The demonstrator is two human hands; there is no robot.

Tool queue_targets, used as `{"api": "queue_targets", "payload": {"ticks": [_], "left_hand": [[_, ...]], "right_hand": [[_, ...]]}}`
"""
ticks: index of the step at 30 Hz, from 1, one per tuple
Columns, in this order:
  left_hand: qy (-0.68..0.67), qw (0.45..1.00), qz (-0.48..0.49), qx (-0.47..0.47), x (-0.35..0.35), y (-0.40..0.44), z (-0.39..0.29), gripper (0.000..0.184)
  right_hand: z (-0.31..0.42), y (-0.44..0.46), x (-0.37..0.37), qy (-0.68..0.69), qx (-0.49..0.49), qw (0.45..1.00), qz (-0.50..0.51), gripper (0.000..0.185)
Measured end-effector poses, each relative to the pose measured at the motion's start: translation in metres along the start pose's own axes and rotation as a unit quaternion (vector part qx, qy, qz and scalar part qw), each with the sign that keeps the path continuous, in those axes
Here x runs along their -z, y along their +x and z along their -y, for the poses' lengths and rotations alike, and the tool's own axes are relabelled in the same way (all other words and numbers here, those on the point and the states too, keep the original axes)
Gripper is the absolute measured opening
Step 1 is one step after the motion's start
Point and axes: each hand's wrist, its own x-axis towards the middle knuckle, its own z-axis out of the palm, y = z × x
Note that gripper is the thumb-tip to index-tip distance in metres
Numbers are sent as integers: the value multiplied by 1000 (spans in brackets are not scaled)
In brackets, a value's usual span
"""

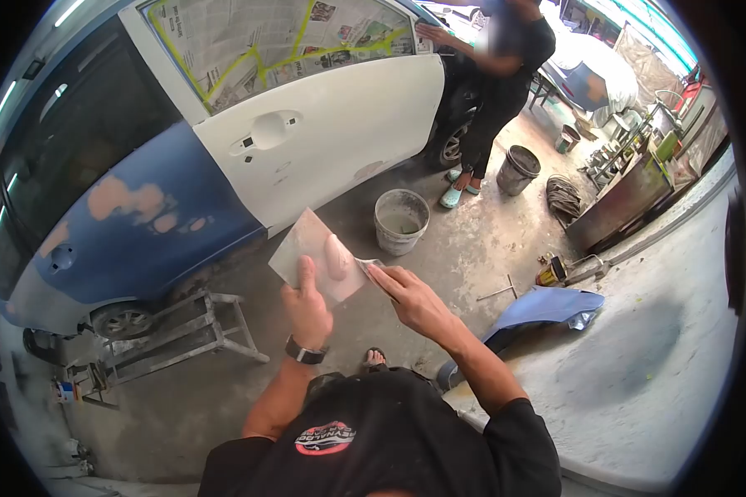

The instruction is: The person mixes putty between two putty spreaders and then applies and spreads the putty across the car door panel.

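My left hand (pixel 308 311) grips a flat, pale square mixing board (pixel 294 258), its thumb lying on top. A lump of pinkish body filler (pixel 337 257) sits on the board. In my right hand (pixel 410 298) is a small putty spreader (pixel 368 266), held at the board's right edge close to the filler; the fingers hide much of it. Beyond my hands stands a car with a white front door (pixel 331 124) and a blue rear panel (pixel 166 207) bearing pinkish filler patches (pixel 124 199).
Another person (pixel 493 74) stands by the car's front, a hand near the masked window (pixel 282 41). A bucket of water (pixel 401 222) and a dark bucket (pixel 519 171) are on the floor. A sawhorse stand (pixel 211 323) is at left, a loose blue panel (pixel 547 306) at right.
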Motion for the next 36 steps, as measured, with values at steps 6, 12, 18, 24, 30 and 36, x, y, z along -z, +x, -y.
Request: {"api": "queue_targets", "payload": {"ticks": [6, 12, 18, 24, 30, 36], "left_hand": [[59, 998, -34, 7, 8, 0, -14, 41], [-135, 988, -3, 79, 2, -2, -23, 40], [-215, 887, 182, 367, 23, 0, 7, 45], [61, 981, 156, 102, 15, 0, -26, 39], [258, 951, 167, -20, 13, 1, -32, 50], [229, 970, 72, -22, 13, 1, -22, 53]], "right_hand": [[3, 3, 2, 185, -53, 980, -51, 66], [-32, -16, -25, -161, 16, 986, 40, 58], [-18, 16, -1, 278, -73, 955, -66, 52], [18, 44, 68, 41, 74, 994, -76, 64], [0, 52, 38, -221, 216, 950, 49, 61], [7, 21, 14, -195, 293, 930, 105, 54]]}}
